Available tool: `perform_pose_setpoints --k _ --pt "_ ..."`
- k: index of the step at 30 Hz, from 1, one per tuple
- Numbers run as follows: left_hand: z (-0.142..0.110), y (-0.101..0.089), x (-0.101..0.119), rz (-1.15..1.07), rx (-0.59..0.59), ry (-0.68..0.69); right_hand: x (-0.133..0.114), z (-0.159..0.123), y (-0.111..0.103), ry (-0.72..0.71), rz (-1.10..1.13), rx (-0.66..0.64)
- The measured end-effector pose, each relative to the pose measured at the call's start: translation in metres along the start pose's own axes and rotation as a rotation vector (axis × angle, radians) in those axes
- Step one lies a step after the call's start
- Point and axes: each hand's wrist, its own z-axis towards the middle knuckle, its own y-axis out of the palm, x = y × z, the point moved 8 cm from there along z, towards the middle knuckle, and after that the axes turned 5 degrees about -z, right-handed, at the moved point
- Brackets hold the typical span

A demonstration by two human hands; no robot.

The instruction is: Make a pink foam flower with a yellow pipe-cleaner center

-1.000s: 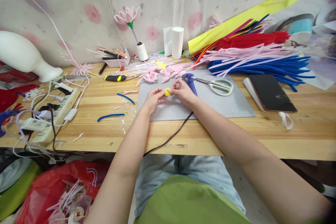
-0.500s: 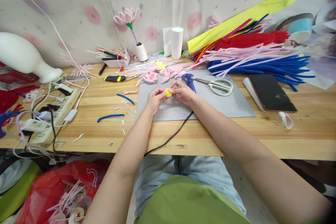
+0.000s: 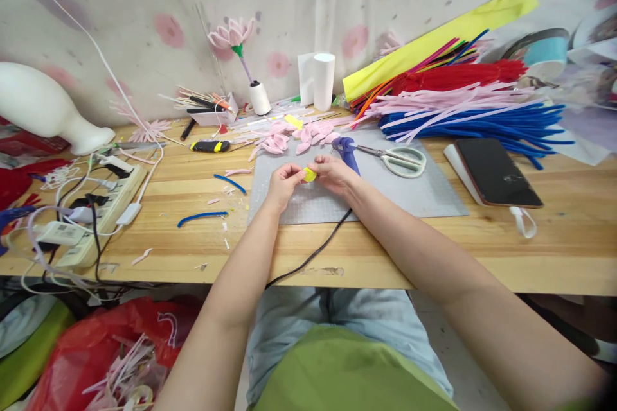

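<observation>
Between my two hands is a small yellow piece (image 3: pixel 309 174), bright and roundish, too small to tell its kind. My left hand (image 3: pixel 286 183) pinches its left side with thumb and fingertips. My right hand (image 3: pixel 333 173) pinches it from the right. Both are held over the grey cutting mat (image 3: pixel 395 196). Just behind my right hand lies a blue glue gun (image 3: pixel 346 149), with scissors (image 3: pixel 402 161) to its right. Pink fuzzy petals (image 3: pixel 308 135) lie at the back of the mat, beyond my fingers.
A power strip (image 3: pixel 108 215) with tangled cables stands at left. Bundles of blue pipe cleaners (image 3: pixel 475 125) and red ones (image 3: pixel 463 77) fill the back right, near a phone (image 3: pixel 499 172). A pink flower (image 3: pixel 232 33) stands in a white spool. A black cord (image 3: pixel 313 253) crosses the front edge.
My right fingers have lowered slightly and closed nearer the yellow piece. It stays pinched between both hands. The whole view has shifted a little.
</observation>
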Motion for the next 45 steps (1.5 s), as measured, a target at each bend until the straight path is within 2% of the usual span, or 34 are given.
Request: perform_pose_setpoints --k 8,13,21,25,31,36,41,45 --pt "0.002 -0.012 0.002 -0.020 0.127 0.009 -0.012 -0.005 -0.001 -0.140 -0.100 0.056" --pt "0.000 -0.010 -0.001 -0.016 0.096 -0.079 -0.014 -0.002 -0.010 -0.204 -0.239 0.097" --pt "0.001 -0.017 -0.004 0.021 0.169 -0.126 -0.008 0.002 -0.006 -0.192 -0.357 -0.013" --pt "-0.001 -0.014 -0.007 -0.028 0.158 -0.174 -0.010 0.002 -0.004 -0.230 -0.337 -0.028" --pt "-0.001 -0.011 -0.007 -0.141 0.123 -0.173 -0.012 0.003 -0.004 -0.233 -0.345 -0.023" --pt "-0.001 -0.016 -0.002 -0.009 0.177 -0.122 -0.011 0.003 -0.010 -0.208 -0.365 0.009" --pt "-0.002 -0.013 0.002 0.072 0.155 -0.128 -0.012 -0.001 -0.012 -0.175 -0.377 0.043" --pt "0.001 -0.024 0.000 0.210 0.229 -0.130 -0.007 0.000 -0.012 -0.141 -0.393 0.062"
